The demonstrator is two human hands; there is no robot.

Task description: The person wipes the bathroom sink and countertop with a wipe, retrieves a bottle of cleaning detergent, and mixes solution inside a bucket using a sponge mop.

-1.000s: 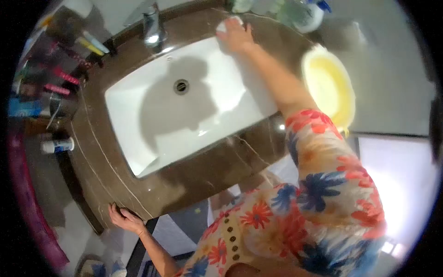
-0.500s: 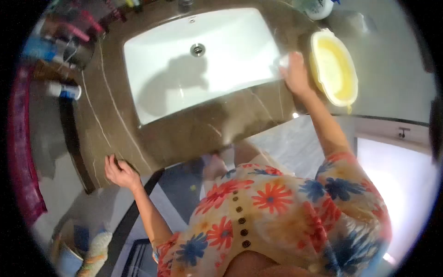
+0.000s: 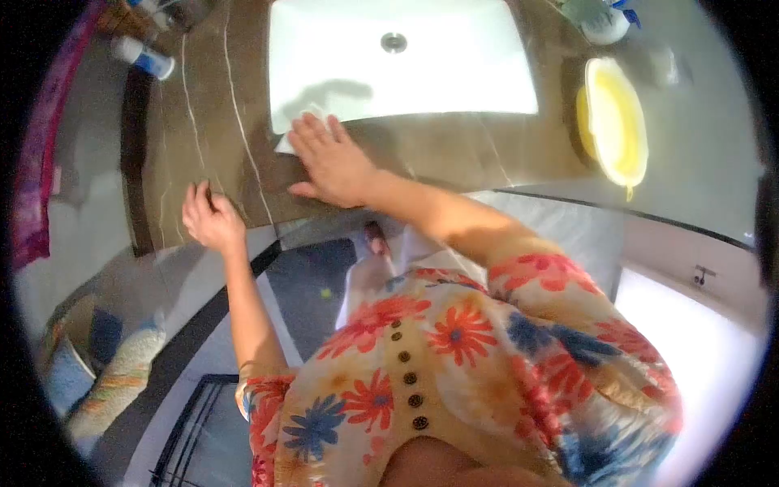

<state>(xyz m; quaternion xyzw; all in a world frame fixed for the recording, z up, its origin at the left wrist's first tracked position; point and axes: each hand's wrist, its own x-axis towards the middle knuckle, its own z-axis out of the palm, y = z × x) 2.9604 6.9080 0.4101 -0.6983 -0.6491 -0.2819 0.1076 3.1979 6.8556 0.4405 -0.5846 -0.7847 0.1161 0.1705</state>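
Observation:
My right hand (image 3: 333, 162) lies flat with fingers stretched and thumb apart at the near left corner of the white sink (image 3: 406, 81). It presses on a thin white cloth or tissue (image 3: 284, 146), most of which is hidden under the palm and fingers. Over the left part of the brown stone countertop (image 3: 454, 150), close to its front edge, my left hand (image 3: 213, 217) hangs with loosely bent fingers. Nothing shows in it. Whether it touches the stone I cannot tell.
A yellow and white oval basin (image 3: 614, 122) stands right of the sink, below a white bottle with a blue top (image 3: 608, 26). At far left are a white and blue container (image 3: 146, 58) and a magenta cloth (image 3: 36, 203).
My right hand has swept left with the white cloth, from the sink's right corner to its near left corner. The view has shifted, so the sink appears higher.

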